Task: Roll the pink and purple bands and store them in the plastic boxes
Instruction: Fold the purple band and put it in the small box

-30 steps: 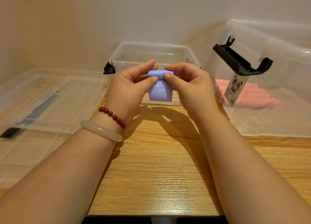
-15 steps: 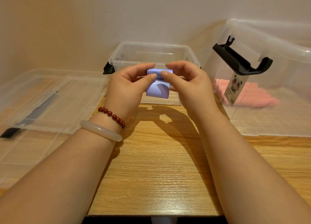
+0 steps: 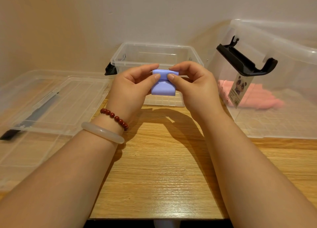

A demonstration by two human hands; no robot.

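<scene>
I hold a purple band in the air above the wooden table, in front of a small clear plastic box. My left hand pinches the rolled top of the band from the left, thumb in front. My right hand pinches the same roll from the right. A short flap of the band hangs below my thumbs. Pink bands lie inside a large clear box on the right.
The large box has a black handle and a panda label. Clear lids lie flat on the left. The wooden table has its front edge near the bottom. A wall stands close behind the boxes.
The hanging purple flap has become shorter as the roll at the top took it up. Both hands stay at the same spot.
</scene>
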